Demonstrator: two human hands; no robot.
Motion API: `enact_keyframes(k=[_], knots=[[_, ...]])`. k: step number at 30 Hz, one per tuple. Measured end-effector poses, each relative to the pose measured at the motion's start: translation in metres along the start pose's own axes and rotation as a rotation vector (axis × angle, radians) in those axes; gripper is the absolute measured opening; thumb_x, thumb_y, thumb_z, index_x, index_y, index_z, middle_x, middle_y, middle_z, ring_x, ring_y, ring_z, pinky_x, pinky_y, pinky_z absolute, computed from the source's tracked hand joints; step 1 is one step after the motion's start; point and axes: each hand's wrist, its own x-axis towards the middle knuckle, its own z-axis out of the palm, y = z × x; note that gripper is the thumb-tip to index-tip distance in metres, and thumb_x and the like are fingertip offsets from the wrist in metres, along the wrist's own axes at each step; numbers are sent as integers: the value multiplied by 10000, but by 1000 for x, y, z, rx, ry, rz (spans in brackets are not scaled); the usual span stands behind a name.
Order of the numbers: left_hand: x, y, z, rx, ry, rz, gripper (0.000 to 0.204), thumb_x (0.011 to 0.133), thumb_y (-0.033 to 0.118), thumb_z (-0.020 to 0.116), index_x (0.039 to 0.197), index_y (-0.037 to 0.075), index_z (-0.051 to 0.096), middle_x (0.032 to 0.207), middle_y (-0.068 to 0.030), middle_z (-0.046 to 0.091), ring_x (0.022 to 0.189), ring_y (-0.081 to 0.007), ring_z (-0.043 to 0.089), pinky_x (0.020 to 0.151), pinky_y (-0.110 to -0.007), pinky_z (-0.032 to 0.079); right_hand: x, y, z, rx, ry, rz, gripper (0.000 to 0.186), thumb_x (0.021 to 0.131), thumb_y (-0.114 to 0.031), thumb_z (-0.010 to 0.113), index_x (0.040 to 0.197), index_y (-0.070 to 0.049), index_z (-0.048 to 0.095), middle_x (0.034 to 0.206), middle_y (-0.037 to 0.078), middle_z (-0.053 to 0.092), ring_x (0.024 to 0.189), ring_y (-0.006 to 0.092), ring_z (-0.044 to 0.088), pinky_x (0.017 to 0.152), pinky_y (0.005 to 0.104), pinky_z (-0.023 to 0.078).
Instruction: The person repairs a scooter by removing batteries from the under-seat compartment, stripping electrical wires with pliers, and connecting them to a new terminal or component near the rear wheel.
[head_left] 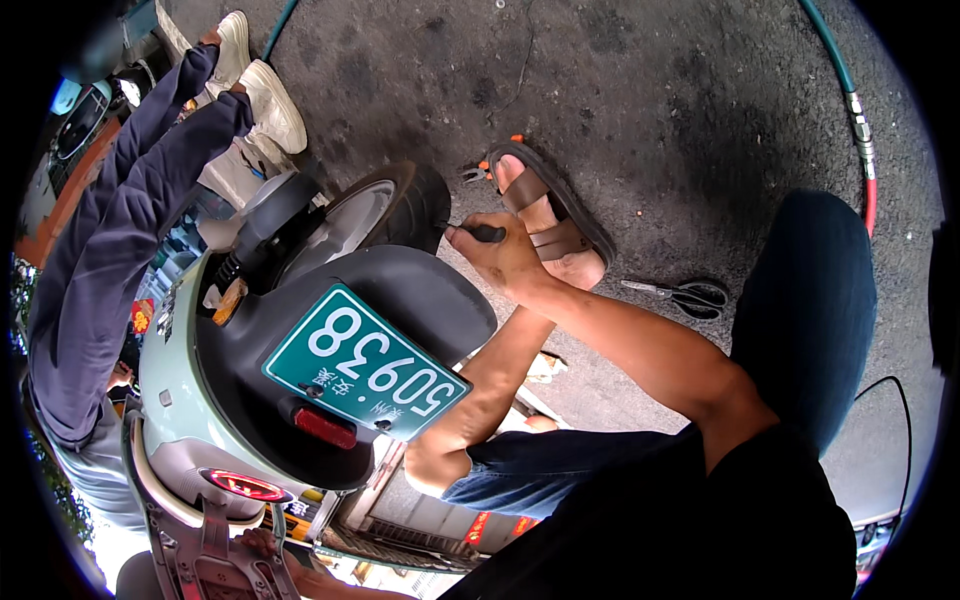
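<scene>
My right hand (500,252) is closed round a short black-handled tool (487,233), its end pointing at the tread of the scooter's rear tyre (428,205). The fingers hide most of this tool, so its exact kind does not show. At the lower left my left hand (258,542) grips the metal rear rack (215,560) of the pale green scooter (165,385). Between the hands are the black rear mudguard (440,285), a green number plate (360,365), a red reflector (325,428) and the lit tail light (245,486).
Orange-handled pliers (478,173) lie partly behind my sandalled foot (540,215). Scissors (690,297) with dark handles rest on the ground nearby. A green and red hose (858,125) with a metal coupling runs along the right. Another person's legs (130,225) stand beyond the scooter.
</scene>
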Motion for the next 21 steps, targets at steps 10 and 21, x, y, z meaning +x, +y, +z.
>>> enact_keyframes(k=[10, 21], knots=[[2, 5, -7, 6, 8, 11, 326, 889, 283, 559, 1116, 50, 543, 1111, -128, 566, 1027, -260, 543, 875, -401, 448, -3, -36, -18, 665, -221, 580, 288, 890, -302, 547, 714, -76, 523, 520, -44, 297, 451, 87, 260, 445, 269, 234], [5, 17, -16, 19, 11, 32, 331, 887, 284, 562, 1120, 51, 542, 1117, -133, 566, 1033, -268, 544, 879, -411, 448, 5, -26, -15, 756, -313, 538, 246, 879, -288, 557, 750, -79, 531, 574, -31, 351, 454, 85, 280, 432, 264, 246]])
